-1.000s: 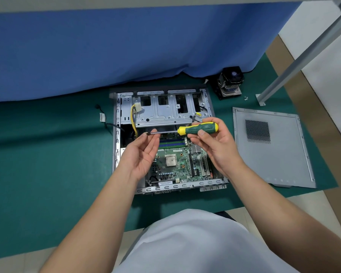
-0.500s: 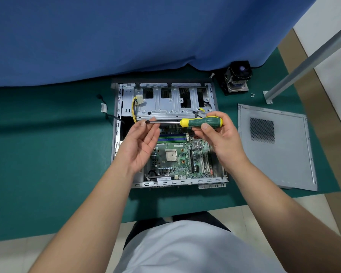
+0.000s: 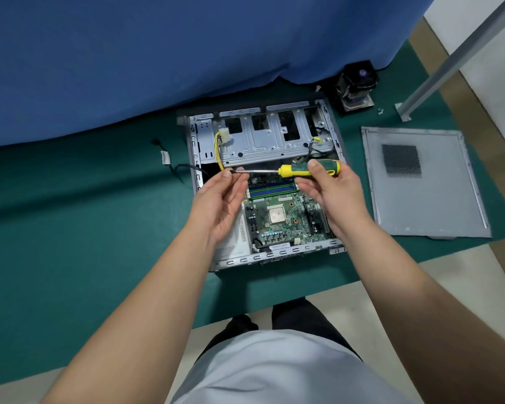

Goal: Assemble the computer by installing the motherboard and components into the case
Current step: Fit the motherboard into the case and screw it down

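Motherboard [image 3: 280,217]: lay flat inside the case, its bare processor socket facing up; whether it was already screwed down could not be told.
Case [image 3: 263,141]: lay open on its side on the green mat, near the desk's far edge, giving access from above.
Screwdriver [image 3: 306,170]: held level above the case, shaft pointing left.
Right hand [image 3: 330,188]: fingers and thumb curled round the green-and-yellow handle, carrying the tool.
Left hand [image 3: 222,199]: palm up, fingertips closed on the shaft's tip, probably seating a screw there; none was visible.
Side panel [image 3: 420,196]: lay flat just right of the case, off to leave it open.
Cooler [image 3: 356,88]: stood near the desk's far right corner, apparently awaiting fitting.
Loose screws [image 3: 380,111]: small, just right of the cooler.
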### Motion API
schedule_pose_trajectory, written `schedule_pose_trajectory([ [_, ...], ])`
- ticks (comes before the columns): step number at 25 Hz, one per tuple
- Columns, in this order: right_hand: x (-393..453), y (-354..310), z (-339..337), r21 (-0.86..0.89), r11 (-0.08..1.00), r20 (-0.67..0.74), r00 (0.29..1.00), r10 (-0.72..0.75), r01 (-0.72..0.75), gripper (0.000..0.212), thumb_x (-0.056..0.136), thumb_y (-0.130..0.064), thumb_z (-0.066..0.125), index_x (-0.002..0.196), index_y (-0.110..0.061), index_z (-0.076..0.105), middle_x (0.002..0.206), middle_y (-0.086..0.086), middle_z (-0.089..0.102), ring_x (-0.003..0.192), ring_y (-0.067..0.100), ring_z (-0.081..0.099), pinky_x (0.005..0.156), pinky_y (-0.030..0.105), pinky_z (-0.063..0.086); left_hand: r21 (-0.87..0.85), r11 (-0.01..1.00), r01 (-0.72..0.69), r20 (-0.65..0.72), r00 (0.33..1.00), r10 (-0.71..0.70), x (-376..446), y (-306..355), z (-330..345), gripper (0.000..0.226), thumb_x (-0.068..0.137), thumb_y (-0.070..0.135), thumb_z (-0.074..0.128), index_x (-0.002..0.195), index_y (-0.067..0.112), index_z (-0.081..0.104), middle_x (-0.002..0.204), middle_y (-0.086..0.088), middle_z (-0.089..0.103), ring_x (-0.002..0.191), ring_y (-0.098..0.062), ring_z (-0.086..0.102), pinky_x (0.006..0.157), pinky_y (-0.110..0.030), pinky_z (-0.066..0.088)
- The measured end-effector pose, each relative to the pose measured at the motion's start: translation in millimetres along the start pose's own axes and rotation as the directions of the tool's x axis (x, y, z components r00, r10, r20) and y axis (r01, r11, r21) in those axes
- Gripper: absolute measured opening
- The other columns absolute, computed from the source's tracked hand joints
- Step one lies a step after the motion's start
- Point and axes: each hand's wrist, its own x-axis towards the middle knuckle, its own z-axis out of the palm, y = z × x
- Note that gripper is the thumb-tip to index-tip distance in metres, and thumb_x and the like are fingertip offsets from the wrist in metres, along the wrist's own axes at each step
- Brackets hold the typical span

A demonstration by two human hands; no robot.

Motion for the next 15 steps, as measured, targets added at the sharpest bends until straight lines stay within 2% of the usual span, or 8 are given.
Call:
schedule_pose_trajectory([
  [4, -5.0, 7.4, 7.3, 0.103, 0.993, -0.034, 0.997, 0.068, -0.064, 0.023, 0.101, -0.017, 0.065, 0.118, -0.005, 0.055, 0.124, 0.024, 0.066, 0.1, 0.031, 0.075, 0.09, 0.034, 0.061, 0.067, 0.998, 0.012, -0.025, 1.0, -0.01, -5.7, -1.0, 3.4, 0.022, 0.103, 0.003, 0.057, 0.125, -0.001, 0.058, 0.11, -0.026, 0.074, 0.104, -0.033, 0.074, 0.08, -0.038, 0.063],
  [7, -5.7, 6.6, 8.6, 0.164, 0.983, -0.061, 0.994, 0.09, -0.079, 0.034, 0.1, -0.014, 0.065, 0.129, -0.001, 0.051, 0.123, 0.021, 0.065, 0.096, 0.029, 0.076, 0.089, 0.034, 0.061, 0.119, 0.993, 0.017, 0.001, 1.0, -0.018, -10.3, -0.3, 7.3, 0.024, 0.106, 0.004, 0.048, 0.129, -0.001, 0.056, 0.114, -0.024, 0.073, 0.106, -0.032, 0.074, 0.088, -0.041, 0.062],
  [11, 1.7, 0.6, 2.1, 0.126, 0.992, -0.09, 0.996, 0.014, -0.003, 0.027, 0.099, -0.012, 0.067, 0.123, -0.009, 0.053, 0.117, 0.015, 0.069, 0.092, 0.027, 0.077, 0.085, 0.031, 0.061, 0.357, 0.934, -0.004, -0.044, 0.999, 0.021, -18.9, 1.5, 2.8, 0.026, 0.107, 0.003, 0.048, 0.13, 0.001, 0.059, 0.115, -0.019, 0.074, 0.103, -0.026, 0.075, 0.089, -0.036, 0.062],
  [13, 7.5, -1.8, -2.8, 0.024, 0.998, -0.094, 0.994, -0.059, 0.062, 0.026, 0.097, -0.012, 0.069, 0.117, -0.016, 0.053, 0.113, 0.01, 0.07, 0.093, 0.027, 0.077, 0.084, 0.031, 0.061, 0.54, 0.835, -0.102, -0.061, 0.985, 0.16, -21.6, 5.8, -0.9, 0.021, 0.106, 0.004, 0.05, 0.122, 0.005, 0.064, 0.111, -0.016, 0.075, 0.095, -0.023, 0.076, 0.088, -0.04, 0.062],
  [14, 11.0, -1.4, -4.6, -0.047, 0.994, -0.089, 0.991, -0.098, 0.094, 0.027, 0.097, -0.013, 0.07, 0.117, -0.017, 0.052, 0.11, 0.007, 0.071, 0.093, 0.027, 0.077, 0.085, 0.033, 0.062, 0.662, 0.727, -0.184, -0.026, 0.963, 0.268, -21.2, 9.8, -3.2, 0.019, 0.105, 0.006, 0.052, 0.117, 0.01, 0.066, 0.108, -0.011, 0.075, 0.091, -0.022, 0.074, 0.088, -0.043, 0.062],
  [15, 14.3, -0.4, -6.3, -0.136, 0.983, -0.082, 0.987, -0.138, 0.127, 0.029, 0.096, -0.016, 0.072, 0.116, -0.018, 0.051, 0.107, 0.003, 0.072, 0.093, 0.025, 0.077, 0.088, 0.037, 0.062, 0.794, 0.543, -0.274, 0.055, 0.921, 0.385, -19.6, 15.3, -5.9, 0.018, 0.105, 0.009, 0.054, 0.113, 0.015, 0.068, 0.106, -0.004, 0.074, 0.092, -0.02, 0.073, 0.089, -0.043, 0.061],
])
